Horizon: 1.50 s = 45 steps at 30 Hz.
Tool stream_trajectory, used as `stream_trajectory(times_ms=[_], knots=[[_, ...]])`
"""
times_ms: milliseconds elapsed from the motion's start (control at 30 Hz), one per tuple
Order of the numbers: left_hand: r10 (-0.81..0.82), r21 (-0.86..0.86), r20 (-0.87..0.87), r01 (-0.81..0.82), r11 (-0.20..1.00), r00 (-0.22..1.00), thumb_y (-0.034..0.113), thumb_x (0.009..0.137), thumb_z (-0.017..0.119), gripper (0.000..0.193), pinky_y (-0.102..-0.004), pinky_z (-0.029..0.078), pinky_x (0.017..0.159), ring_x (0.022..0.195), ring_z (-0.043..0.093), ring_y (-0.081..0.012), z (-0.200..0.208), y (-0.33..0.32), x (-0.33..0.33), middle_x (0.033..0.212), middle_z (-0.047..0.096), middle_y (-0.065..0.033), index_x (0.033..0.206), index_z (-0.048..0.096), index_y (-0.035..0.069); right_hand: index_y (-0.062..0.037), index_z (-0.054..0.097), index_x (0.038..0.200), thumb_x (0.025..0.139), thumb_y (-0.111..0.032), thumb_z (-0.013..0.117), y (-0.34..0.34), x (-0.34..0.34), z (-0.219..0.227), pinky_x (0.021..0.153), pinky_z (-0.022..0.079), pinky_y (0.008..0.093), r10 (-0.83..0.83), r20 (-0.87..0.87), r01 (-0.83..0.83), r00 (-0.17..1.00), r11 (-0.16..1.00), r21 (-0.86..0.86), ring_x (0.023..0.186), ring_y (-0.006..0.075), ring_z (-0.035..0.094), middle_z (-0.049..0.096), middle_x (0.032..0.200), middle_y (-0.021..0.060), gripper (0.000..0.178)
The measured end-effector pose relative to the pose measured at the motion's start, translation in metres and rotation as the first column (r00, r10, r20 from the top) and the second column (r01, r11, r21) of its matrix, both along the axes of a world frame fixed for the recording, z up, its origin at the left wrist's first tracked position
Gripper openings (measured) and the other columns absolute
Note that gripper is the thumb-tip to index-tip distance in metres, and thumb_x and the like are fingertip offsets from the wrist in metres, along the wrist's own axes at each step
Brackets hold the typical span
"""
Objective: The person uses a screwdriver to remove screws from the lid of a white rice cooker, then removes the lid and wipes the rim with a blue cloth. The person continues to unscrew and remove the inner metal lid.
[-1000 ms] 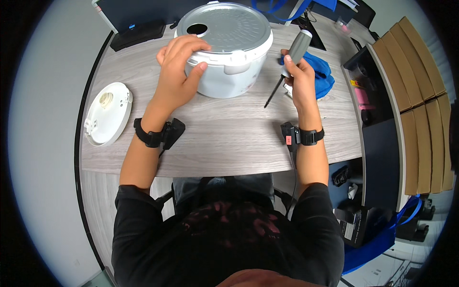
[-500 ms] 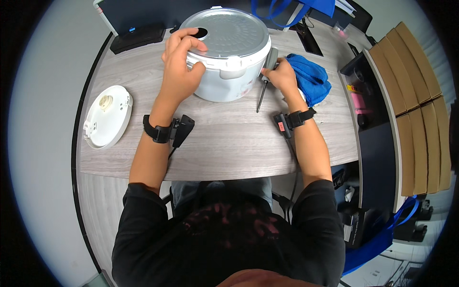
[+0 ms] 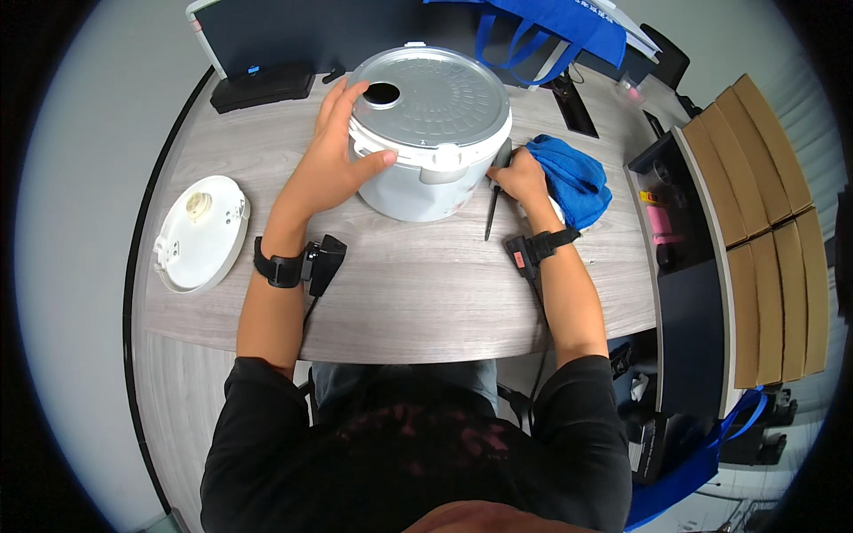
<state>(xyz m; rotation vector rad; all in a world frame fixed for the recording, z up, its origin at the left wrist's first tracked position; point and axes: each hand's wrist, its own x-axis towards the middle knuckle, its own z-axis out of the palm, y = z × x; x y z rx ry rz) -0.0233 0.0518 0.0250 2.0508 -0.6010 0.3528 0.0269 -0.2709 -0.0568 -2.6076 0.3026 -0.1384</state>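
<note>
A white rice cooker (image 3: pixel 404 195) stands at the far middle of the table, its round silver metal lid plate (image 3: pixel 444 93) on top with a dark hole (image 3: pixel 382 94) near the left edge. My left hand (image 3: pixel 330 164) is open against the cooker's left side, fingertips at the rim beside the hole and thumb stretched across the front. Just right of the cooker, my right hand (image 3: pixel 522 180) closes on a screwdriver (image 3: pixel 491 213) with a grey handle and dark shaft. Its shaft points toward me. A bunched blue cloth (image 3: pixel 573 182) lies beside that hand.
A white oval cover (image 3: pixel 203 244) lies at the table's left. Behind are a black case (image 3: pixel 264 89) and a blue bag (image 3: pixel 569 27). To the right stand a dark shelf unit (image 3: pixel 689 293) and brown cardboard boxes (image 3: pixel 755 169). Cables hang from both wrist straps.
The view has shifted, so the table sits lower in it. My left hand's fingers have straightened and drawn back from over the lid plate to the cooker's rim. My right hand stays at the screwdriver.
</note>
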Motion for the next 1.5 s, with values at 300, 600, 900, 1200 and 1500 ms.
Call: stream_trajectory(times_ms=[300, 600, 900, 1200, 1500], knots=[[-0.14, -0.19, -0.005, 0.136, 0.972, 0.99, 0.043, 0.084, 0.08, 0.089, -0.0577, 0.022, 0.123, 0.156, 0.013, -0.0491, -0.011, -0.002, 0.022, 0.166, 0.013, -0.0329, 0.156, 0.039, 0.011, 0.0018, 0.069, 0.124, 0.082, -0.031, 0.081, -0.007, -0.019, 0.054, 0.09, 0.056, 0.0433, -0.018, 0.118, 0.024, 0.993, 0.998, -0.055, 0.105, 0.0357, 0.072, 0.075, 0.106, 0.0225, 0.055], [-0.192, -0.281, -0.051, 0.17, 0.944, 0.98, 0.035, 0.088, 0.078, 0.068, -0.0547, 0.035, 0.118, 0.152, 0.028, -0.0425, -0.012, -0.003, 0.033, 0.167, 0.018, -0.0272, 0.149, 0.053, 0.015, -0.0099, 0.058, 0.144, 0.074, -0.026, 0.091, -0.003, -0.045, 0.106, 0.106, 0.047, 0.0474, 0.37, 0.501, -0.566, 0.783, 0.758, 0.325, 0.135, 0.0343, 0.054, 0.056, 0.149, 0.0156, 0.079], [-0.174, -0.342, 0.008, 0.167, 0.925, 0.985, 0.025, 0.091, 0.077, 0.054, -0.0444, 0.046, 0.111, 0.143, 0.045, -0.0371, -0.011, -0.015, 0.041, 0.164, 0.026, -0.0274, 0.14, 0.062, 0.011, -0.0104, 0.07, 0.128, 0.073, -0.029, 0.092, -0.003, -0.034, 0.102, 0.111, 0.043, 0.049, 0.352, 0.497, -0.537, 0.793, 0.789, 0.299, 0.14, 0.0384, 0.05, 0.048, 0.154, 0.0254, 0.062], [-0.115, -0.26, 0.072, 0.13, 0.957, 0.991, 0.034, 0.088, 0.079, 0.053, -0.0509, 0.035, 0.117, 0.149, 0.038, -0.0371, -0.014, -0.017, 0.051, 0.159, 0.039, -0.027, 0.135, 0.066, 0.014, -0.0124, 0.074, 0.123, 0.07, -0.024, 0.092, -0.005, -0.032, 0.104, 0.115, 0.038, 0.0502, 0.312, 0.584, -0.55, 0.749, 0.784, 0.287, 0.142, 0.0402, 0.048, 0.049, 0.153, 0.0273, 0.057], [-0.066, -0.213, 0.115, 0.09, 0.973, 0.991, 0.023, 0.085, 0.082, 0.047, -0.0492, 0.037, 0.116, 0.151, 0.037, -0.0325, 0.019, 0.019, 0.015, 0.158, 0.045, -0.0214, 0.13, 0.07, 0.018, -0.0123, 0.077, 0.115, 0.068, -0.024, 0.093, 0.031, -0.065, 0.125, 0.113, 0.041, 0.0484, 0.305, 0.737, -0.581, 0.604, 0.801, 0.145, 0.141, 0.0377, 0.05, 0.057, 0.145, 0.0253, 0.052]])
